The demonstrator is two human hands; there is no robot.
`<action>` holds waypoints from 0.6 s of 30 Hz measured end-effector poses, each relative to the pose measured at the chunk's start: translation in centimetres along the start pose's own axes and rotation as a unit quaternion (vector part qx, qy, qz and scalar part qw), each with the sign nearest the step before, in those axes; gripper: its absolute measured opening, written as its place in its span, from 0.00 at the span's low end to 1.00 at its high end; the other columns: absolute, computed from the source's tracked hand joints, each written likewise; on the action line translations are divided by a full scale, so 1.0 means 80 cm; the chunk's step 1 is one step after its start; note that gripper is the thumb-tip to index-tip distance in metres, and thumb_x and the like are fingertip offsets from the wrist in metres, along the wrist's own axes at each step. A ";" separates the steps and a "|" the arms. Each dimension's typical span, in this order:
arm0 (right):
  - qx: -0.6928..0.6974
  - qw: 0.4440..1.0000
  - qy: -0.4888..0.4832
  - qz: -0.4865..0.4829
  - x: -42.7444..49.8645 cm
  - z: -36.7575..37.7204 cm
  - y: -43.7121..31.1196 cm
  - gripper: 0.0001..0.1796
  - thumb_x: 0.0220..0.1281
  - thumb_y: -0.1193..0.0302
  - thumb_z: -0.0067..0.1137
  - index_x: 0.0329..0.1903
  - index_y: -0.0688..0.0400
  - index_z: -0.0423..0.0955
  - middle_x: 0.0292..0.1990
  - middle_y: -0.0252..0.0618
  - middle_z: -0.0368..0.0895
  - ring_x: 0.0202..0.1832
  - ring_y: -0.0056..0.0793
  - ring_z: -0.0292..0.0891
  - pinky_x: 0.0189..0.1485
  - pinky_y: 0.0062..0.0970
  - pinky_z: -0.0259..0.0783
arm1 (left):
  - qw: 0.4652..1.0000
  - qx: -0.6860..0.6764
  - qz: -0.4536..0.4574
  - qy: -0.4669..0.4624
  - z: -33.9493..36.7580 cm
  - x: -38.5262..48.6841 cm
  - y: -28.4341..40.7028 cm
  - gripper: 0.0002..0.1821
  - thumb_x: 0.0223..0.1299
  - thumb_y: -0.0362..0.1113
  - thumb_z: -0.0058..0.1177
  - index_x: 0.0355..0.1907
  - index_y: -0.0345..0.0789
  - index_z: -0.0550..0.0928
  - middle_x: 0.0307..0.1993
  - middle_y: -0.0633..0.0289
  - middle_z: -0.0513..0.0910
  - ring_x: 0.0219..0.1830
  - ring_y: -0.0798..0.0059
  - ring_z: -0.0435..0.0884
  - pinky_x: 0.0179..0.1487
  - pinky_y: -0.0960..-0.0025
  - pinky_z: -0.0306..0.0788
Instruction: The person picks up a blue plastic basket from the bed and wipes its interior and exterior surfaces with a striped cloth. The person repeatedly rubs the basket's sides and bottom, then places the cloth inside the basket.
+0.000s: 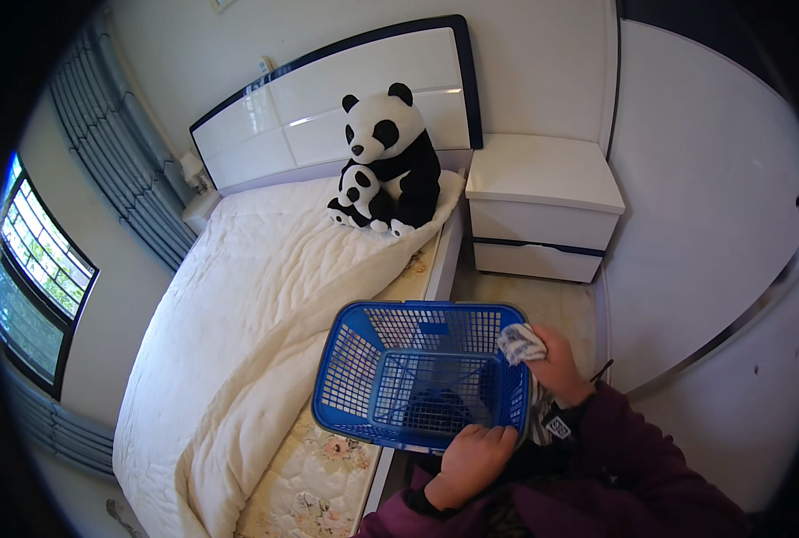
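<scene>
A blue plastic basket with grid walls is held up in front of me, beside the bed. Nothing shows inside it; the floor is seen through its bottom. My left hand grips the near rim, fingers curled over the edge. At the basket's right rim, my right hand holds a crumpled white and grey patterned cloth against the rim. More striped cloth hangs below that hand, partly hidden behind the basket.
A bed with a rumpled white quilt, folded back over a floral mattress, lies left. A plush panda with a smaller one sits near the headboard. A white nightstand and wardrobe stand right.
</scene>
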State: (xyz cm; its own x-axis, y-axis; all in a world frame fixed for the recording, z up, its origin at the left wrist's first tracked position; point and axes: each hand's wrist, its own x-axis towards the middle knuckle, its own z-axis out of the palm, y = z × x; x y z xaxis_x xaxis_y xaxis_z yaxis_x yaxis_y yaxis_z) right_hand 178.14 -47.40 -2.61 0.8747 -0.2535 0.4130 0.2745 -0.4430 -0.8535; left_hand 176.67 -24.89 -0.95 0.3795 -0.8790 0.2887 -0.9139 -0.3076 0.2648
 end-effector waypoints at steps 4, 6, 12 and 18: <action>-0.072 0.991 -0.105 -0.034 0.062 -0.003 0.019 0.16 0.57 0.70 0.64 0.48 0.59 0.78 0.38 0.48 0.81 0.43 0.47 0.78 0.47 0.39 0.72 | 1.000 -0.023 0.005 0.009 -0.007 -0.008 -0.010 0.04 0.56 0.33 0.53 0.33 0.40 0.73 0.25 0.65 0.77 0.29 0.67 0.81 0.39 0.66 0.73; -0.114 0.978 -0.162 -0.066 0.084 -0.006 0.017 0.18 0.56 0.69 0.64 0.50 0.58 0.78 0.40 0.48 0.82 0.44 0.49 0.78 0.48 0.40 0.72 | 0.999 -0.032 0.012 0.016 -0.012 -0.013 -0.015 0.05 0.55 0.33 0.53 0.34 0.39 0.74 0.25 0.66 0.77 0.29 0.67 0.81 0.39 0.66 0.74; 0.032 0.976 -0.215 -0.022 0.112 -0.022 0.013 0.19 0.61 0.64 0.67 0.52 0.58 0.78 0.40 0.39 0.84 0.46 0.31 0.81 0.48 0.30 0.74 | 0.997 -0.023 0.058 -0.038 -0.034 -0.032 -0.022 0.09 0.53 0.35 0.57 0.37 0.39 0.76 0.28 0.65 0.78 0.33 0.67 0.82 0.42 0.66 0.74; -0.095 0.985 -0.127 0.062 0.070 -0.018 0.046 0.15 0.54 0.68 0.71 0.42 0.61 0.79 0.33 0.42 0.84 0.37 0.32 0.82 0.41 0.31 0.76 | 0.996 0.052 -0.033 0.060 -0.073 -0.049 -0.080 0.27 0.46 0.36 0.66 0.54 0.41 0.80 0.51 0.59 0.80 0.61 0.62 0.76 0.68 0.43 0.60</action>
State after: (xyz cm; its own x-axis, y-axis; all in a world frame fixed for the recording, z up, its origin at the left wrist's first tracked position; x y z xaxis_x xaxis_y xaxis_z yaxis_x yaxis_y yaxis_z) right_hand 183.45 -51.66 -2.96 0.9752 -0.1024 0.1962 0.1013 -0.5816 -0.8072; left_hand 181.86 -17.37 1.57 0.4477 -0.8074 0.3843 -0.8942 -0.4048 0.1912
